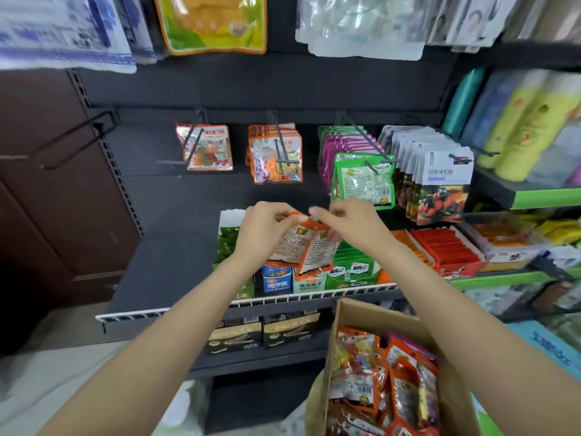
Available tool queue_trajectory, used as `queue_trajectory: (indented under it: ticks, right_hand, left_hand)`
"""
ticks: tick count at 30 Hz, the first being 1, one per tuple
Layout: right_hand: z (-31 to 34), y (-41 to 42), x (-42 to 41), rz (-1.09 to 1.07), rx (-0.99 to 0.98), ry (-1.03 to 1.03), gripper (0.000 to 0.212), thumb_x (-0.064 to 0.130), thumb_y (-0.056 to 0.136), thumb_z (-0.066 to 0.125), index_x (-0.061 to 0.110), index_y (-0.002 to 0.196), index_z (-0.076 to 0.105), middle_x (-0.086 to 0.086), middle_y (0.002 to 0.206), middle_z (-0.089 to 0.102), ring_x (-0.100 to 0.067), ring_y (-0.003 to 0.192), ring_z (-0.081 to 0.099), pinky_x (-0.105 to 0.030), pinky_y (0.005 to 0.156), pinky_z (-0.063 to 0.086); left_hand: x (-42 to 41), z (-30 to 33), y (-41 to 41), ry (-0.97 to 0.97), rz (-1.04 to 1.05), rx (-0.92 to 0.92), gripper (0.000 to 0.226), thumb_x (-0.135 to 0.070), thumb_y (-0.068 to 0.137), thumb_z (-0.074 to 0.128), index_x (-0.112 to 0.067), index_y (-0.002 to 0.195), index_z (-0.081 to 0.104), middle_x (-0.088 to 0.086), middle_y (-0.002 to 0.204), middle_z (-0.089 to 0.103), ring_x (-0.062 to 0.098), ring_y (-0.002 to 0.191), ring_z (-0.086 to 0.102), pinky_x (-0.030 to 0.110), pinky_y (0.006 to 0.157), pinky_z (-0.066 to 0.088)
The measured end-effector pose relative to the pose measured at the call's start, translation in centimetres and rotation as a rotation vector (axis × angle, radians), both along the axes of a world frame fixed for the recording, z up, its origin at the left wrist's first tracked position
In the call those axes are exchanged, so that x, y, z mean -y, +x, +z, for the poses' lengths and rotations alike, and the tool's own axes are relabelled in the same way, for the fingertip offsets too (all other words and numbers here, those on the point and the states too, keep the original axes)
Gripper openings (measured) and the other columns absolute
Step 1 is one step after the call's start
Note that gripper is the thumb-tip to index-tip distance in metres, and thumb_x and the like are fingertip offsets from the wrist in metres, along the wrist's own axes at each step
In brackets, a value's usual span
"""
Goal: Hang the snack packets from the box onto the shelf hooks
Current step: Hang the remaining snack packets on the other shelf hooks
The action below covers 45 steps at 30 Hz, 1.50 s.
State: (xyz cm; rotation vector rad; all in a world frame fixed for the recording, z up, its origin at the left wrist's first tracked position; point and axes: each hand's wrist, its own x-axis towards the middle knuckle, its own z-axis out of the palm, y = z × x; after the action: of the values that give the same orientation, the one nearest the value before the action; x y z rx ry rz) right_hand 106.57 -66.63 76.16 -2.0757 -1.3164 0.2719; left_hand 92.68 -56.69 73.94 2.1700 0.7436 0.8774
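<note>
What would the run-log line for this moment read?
stage: readying packets to hang | left hand: pinching orange-edged packets | right hand: pinching same packets | cardboard box: still holds packets | far-left hook: empty

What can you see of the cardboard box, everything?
The cardboard box is plain brown corrugated card, open-topped, sitting bottom right below the white-railed shelf and partly cut off by the frame edge. It looks tilted toward the camera. Inside lies a loose heap of orange-edged snack packets with clear windows. Neither hand touches it.
</note>
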Motion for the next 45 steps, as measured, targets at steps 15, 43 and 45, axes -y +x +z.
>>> queue_trajectory:
  ticks: [15,43,45]
  right_hand:
    - [2.2,0.7,-6.8,0.064,0.122,0.275,0.006,0.015,0.083,0.069,0.018,0.079,0.071,0.009,0.073,0.065,0.0,0.069,0.058,-0.01,0.063,0.043]
    - [1.9,1.7,-14.5,-0.205,0.14,0.354,0.013,0.012,0.09,0.057,0.017,0.091,0.069,0.0,0.098,0.07,-0.018,0.092,0.063,-0.025,0.066,0.042]
    - [2.3,2.1,-16.2,-0.241,0.148,0.337,0.014,0.017,0.091,0.056,0.018,0.089,0.069,-0.001,0.095,0.071,-0.022,0.089,0.065,-0.025,0.063,0.042]
  left_hand:
    - [-6.0,2.9,-1.9,0.234,0.14,-0.141,0.046,-0.022,0.085,0.069,-0.018,0.129,0.057,0.003,0.08,0.067,0.019,0.081,0.063,0.035,0.077,0.052]
    - [-9.8,3.7,0.4,0.165,0.293,-0.001,0.007,-0.023,0.084,0.07,-0.017,0.085,0.067,-0.012,0.068,0.057,0.009,0.071,0.059,0.027,0.068,0.05]
    - [-10.2,3.9,0.5,0.156,0.291,0.003,0.008,-0.024,0.084,0.07,-0.016,0.086,0.068,-0.01,0.071,0.059,0.009,0.072,0.059,0.025,0.068,0.048]
